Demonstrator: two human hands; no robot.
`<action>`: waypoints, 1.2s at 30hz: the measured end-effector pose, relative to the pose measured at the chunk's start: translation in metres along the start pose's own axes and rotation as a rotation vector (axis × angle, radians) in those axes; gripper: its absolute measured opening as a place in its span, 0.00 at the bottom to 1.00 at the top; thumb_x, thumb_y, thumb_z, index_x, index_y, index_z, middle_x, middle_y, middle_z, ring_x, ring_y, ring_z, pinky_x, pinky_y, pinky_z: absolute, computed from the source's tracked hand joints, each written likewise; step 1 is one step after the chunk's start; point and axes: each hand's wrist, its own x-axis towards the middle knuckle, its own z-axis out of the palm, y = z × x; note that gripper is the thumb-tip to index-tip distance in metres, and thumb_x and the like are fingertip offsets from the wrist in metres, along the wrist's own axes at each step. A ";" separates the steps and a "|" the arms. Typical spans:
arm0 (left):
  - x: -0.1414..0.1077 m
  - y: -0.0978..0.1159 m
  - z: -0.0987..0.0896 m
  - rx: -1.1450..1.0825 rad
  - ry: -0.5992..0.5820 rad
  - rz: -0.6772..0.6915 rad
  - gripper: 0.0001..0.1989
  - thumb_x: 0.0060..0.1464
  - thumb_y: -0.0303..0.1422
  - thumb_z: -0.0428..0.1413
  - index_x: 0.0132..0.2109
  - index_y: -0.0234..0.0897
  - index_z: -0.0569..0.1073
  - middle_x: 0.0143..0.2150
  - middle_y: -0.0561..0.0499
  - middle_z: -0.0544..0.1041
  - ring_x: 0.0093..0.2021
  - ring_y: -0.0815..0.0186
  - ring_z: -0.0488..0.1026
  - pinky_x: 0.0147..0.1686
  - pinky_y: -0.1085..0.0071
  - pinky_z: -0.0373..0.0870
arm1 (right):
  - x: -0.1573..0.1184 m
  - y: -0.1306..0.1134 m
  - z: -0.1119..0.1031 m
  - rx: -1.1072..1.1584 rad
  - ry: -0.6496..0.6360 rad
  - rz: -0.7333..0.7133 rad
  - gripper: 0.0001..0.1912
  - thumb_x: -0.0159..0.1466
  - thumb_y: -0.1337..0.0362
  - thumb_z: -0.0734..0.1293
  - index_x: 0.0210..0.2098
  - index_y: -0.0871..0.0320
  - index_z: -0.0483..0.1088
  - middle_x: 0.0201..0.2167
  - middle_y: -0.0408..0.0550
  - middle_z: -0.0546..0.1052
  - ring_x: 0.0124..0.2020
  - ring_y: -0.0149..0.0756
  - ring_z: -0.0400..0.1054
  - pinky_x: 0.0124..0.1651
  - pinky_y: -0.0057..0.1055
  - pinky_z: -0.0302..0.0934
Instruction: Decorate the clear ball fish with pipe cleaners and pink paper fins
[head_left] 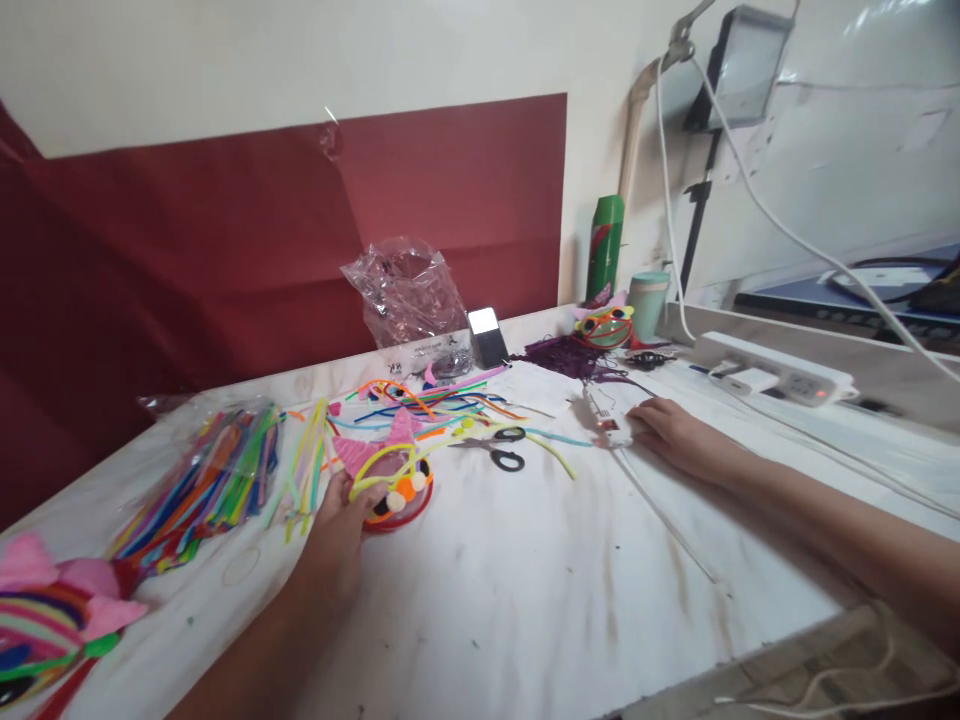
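My left hand (341,520) is closed on the edge of a round craft mask (409,505) with a red rim, pink felt ears, yellow pipe cleaners and orange and white pom-poms. A white glue gun (613,428) with a red switch lies on the table, its cord trailing toward the front. Right beside it rests my right hand (664,430), fingers bent but not wrapped round it; their tips are partly hidden. Black-handled scissors (506,450) lie between my hands. Loose pipe cleaners (442,405) are scattered behind the mask.
Bagged pipe cleaners (217,470) lie at the left, near another decorated craft (52,620). At the back are a clear plastic bag (409,295), a decorated mask (606,328), a green can (605,245) and a cup (649,305). A power strip (780,370) sits at the right.
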 end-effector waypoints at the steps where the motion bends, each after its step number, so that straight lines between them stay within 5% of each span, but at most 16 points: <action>1: -0.001 -0.001 0.000 0.023 0.014 0.017 0.23 0.40 0.29 0.65 0.46 0.39 0.70 0.38 0.53 0.77 0.33 0.69 0.75 0.32 0.76 0.71 | 0.004 0.004 0.000 -0.004 -0.010 0.006 0.15 0.61 0.61 0.60 0.40 0.59 0.75 0.38 0.60 0.77 0.39 0.48 0.74 0.45 0.44 0.69; 6: -0.005 -0.006 0.003 0.186 0.043 0.142 0.26 0.40 0.32 0.65 0.49 0.40 0.71 0.40 0.49 0.79 0.40 0.60 0.77 0.40 0.67 0.73 | 0.022 -0.021 -0.014 -0.034 0.006 0.028 0.10 0.59 0.61 0.63 0.34 0.58 0.74 0.33 0.63 0.77 0.35 0.55 0.73 0.37 0.51 0.67; 10: -0.009 -0.015 0.003 0.259 0.026 0.189 0.31 0.37 0.33 0.68 0.51 0.39 0.71 0.46 0.46 0.79 0.46 0.56 0.76 0.46 0.62 0.72 | 0.036 -0.121 -0.017 0.147 0.068 -0.149 0.11 0.65 0.58 0.61 0.43 0.52 0.71 0.43 0.57 0.76 0.41 0.48 0.73 0.41 0.44 0.68; 14: -0.014 -0.024 0.002 0.258 -0.063 0.277 0.36 0.39 0.32 0.67 0.57 0.37 0.67 0.54 0.43 0.74 0.56 0.54 0.71 0.56 0.59 0.66 | 0.042 -0.238 0.003 0.383 0.027 -0.348 0.12 0.66 0.59 0.61 0.47 0.53 0.68 0.48 0.57 0.74 0.49 0.47 0.71 0.48 0.44 0.68; 17: -0.019 -0.028 0.000 0.241 -0.128 0.330 0.38 0.39 0.30 0.67 0.58 0.37 0.64 0.58 0.41 0.70 0.60 0.52 0.67 0.59 0.56 0.63 | 0.047 -0.280 0.028 0.417 0.030 -0.295 0.13 0.66 0.61 0.61 0.49 0.54 0.68 0.49 0.57 0.73 0.51 0.48 0.69 0.49 0.48 0.67; 23: -0.023 -0.032 -0.002 0.228 -0.166 0.322 0.40 0.38 0.28 0.68 0.59 0.40 0.63 0.59 0.41 0.67 0.61 0.52 0.63 0.59 0.55 0.62 | 0.051 -0.277 0.050 0.341 0.161 -0.480 0.14 0.67 0.68 0.59 0.49 0.52 0.71 0.48 0.58 0.72 0.49 0.49 0.67 0.45 0.49 0.63; 31: -0.029 -0.029 0.002 0.249 -0.184 0.410 0.38 0.37 0.29 0.68 0.57 0.39 0.64 0.58 0.40 0.67 0.61 0.51 0.63 0.58 0.54 0.63 | 0.045 -0.276 0.044 0.079 0.174 -0.650 0.18 0.66 0.71 0.58 0.51 0.54 0.72 0.49 0.62 0.72 0.50 0.54 0.64 0.39 0.46 0.61; 36: -0.028 -0.031 0.001 0.308 -0.196 0.474 0.34 0.43 0.29 0.65 0.59 0.39 0.64 0.58 0.41 0.67 0.60 0.52 0.63 0.60 0.53 0.61 | 0.048 -0.273 0.038 0.142 0.143 -0.643 0.15 0.67 0.69 0.58 0.49 0.58 0.73 0.49 0.65 0.70 0.49 0.54 0.63 0.42 0.50 0.65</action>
